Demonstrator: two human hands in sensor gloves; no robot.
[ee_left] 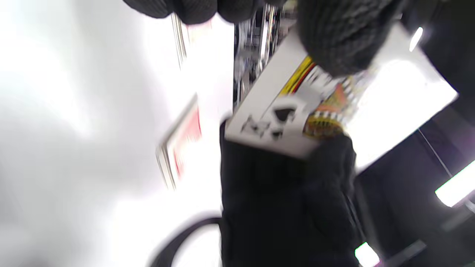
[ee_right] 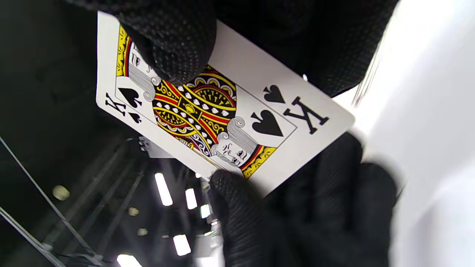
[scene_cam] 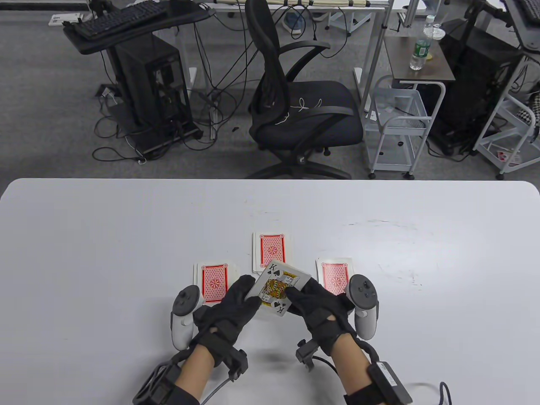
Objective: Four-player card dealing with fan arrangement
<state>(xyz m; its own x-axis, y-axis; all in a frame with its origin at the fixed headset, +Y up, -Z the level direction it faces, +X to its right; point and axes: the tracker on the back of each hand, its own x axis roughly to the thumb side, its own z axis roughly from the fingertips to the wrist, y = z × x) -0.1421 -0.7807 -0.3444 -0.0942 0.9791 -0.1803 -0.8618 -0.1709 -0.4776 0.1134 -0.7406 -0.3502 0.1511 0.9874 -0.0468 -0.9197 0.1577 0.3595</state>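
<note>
A: So where are we on the deal?

B: Three face-down piles out on the table (scene_cam: 105,236): left pile (scene_cam: 214,283), far pile (scene_cam: 272,249), right pile (scene_cam: 335,276). Fourth spot looks unfilled; can't see near side behind hands.

A: Hands?

B: Left hand (scene_cam: 236,306) and right hand (scene_cam: 314,310) both pinch the king of spades (scene_cam: 278,289), face up, held above the table between the piles. Can't tell if more cards sit under it.

A: Fan?

B: Not started, piles look squared. Containers: none on the table.
</note>
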